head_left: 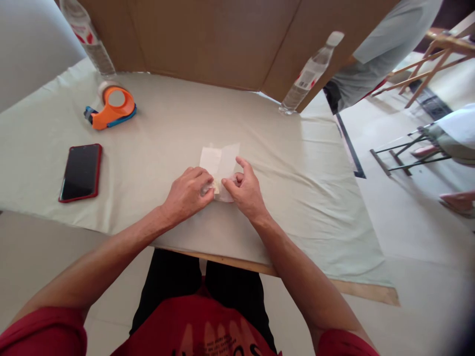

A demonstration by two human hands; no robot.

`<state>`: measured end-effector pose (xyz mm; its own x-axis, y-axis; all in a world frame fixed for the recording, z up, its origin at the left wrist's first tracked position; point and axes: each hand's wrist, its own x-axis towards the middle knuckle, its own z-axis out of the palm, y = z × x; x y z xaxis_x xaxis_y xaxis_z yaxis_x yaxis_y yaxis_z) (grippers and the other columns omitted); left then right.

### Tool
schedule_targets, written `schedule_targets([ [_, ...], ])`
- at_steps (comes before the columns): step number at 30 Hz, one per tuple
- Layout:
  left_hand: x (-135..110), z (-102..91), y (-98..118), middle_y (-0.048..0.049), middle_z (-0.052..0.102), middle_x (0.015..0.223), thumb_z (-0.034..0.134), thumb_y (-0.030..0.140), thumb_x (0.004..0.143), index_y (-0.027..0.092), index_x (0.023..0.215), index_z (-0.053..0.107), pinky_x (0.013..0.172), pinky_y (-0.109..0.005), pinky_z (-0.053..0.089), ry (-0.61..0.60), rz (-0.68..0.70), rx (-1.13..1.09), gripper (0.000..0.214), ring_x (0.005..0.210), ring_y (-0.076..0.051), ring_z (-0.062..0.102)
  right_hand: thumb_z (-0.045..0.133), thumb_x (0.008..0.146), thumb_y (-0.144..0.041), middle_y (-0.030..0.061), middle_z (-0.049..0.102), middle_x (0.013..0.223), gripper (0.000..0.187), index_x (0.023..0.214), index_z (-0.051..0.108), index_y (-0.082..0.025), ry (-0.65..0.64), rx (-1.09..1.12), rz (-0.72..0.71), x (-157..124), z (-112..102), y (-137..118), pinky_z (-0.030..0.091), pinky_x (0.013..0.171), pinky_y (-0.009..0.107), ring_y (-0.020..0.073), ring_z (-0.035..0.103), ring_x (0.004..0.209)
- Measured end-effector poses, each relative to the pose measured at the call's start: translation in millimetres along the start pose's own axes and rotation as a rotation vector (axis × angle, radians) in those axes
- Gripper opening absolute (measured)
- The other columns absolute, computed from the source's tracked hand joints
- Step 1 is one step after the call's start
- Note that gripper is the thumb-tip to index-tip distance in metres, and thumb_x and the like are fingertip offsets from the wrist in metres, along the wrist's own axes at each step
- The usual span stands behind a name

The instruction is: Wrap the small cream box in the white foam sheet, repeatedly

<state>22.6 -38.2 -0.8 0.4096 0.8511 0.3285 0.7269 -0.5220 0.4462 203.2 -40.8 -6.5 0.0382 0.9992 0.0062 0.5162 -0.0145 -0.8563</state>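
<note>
A small white folded paper or packet point(218, 159) lies on the pale cloth-covered table point(156, 128) in front of me. My left hand point(187, 193) rests on its near left corner, fingers curled and pinching the near edge. My right hand point(243, 190) pinches the same near edge from the right, with the index finger raised over the sheet. The thumbs of both hands almost meet at a small crumpled, pale bit point(215, 187) of the material.
A red-cased phone point(80, 172) lies face up at left. An orange tape dispenser point(113, 106) sits behind it. Two plastic water bottles point(89, 37) point(309, 74) stand before a cardboard screen point(222, 39). Another person point(378, 54) and wooden frames are at right.
</note>
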Motion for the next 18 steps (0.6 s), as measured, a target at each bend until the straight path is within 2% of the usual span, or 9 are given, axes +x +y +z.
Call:
schedule_targets([
  [6,2.0,3.3,-4.7,-0.0106,0.071,0.102,0.057,0.019,0.085,0.017,0.091,0.065,0.08,-0.035,0.052,-0.024,0.002,-0.037,0.01,0.094,-0.023,0.064,0.062,0.082,-0.034,-0.0024,0.061,0.075,0.078,0.153,0.033,-0.018,-0.035,0.261,0.083,0.6,8.5,-15.2,0.05,0.05,0.029,0.015,0.052,0.059],
  [10,4.6,2.1,-4.9,-0.0081,0.069,0.094,0.054,0.015,0.083,0.017,0.091,0.065,0.074,-0.032,0.051,-0.055,-0.002,-0.075,0.013,0.087,-0.021,0.064,0.065,0.079,-0.034,-0.0021,0.061,0.076,0.084,0.154,0.031,-0.015,-0.043,0.386,0.101,2.1,12.8,-20.4,0.046,0.042,0.025,0.0134,0.053,0.055],
  [14,4.5,3.4,-4.1,-0.0067,0.069,0.094,0.058,0.018,0.082,0.017,0.094,0.065,0.072,-0.03,0.051,-0.052,-0.069,-0.143,0.014,0.08,-0.018,0.063,0.062,0.082,-0.036,0.0022,0.068,0.087,0.083,0.154,0.029,-0.013,-0.065,0.399,0.108,-2.4,12.7,-19.2,0.048,0.046,0.025,0.0115,0.056,0.056],
  [18,0.7,5.3,-5.4,-0.0098,0.069,0.112,0.061,0.02,0.08,0.015,0.121,0.06,0.075,-0.032,0.053,0.001,-0.128,-0.244,0.041,0.071,-0.014,0.059,0.058,0.083,-0.029,0.0099,0.072,0.109,0.078,0.154,0.03,-0.012,-0.127,0.268,-0.024,-11.6,10.4,-14.7,0.054,0.061,0.03,0.0125,0.061,0.065],
])
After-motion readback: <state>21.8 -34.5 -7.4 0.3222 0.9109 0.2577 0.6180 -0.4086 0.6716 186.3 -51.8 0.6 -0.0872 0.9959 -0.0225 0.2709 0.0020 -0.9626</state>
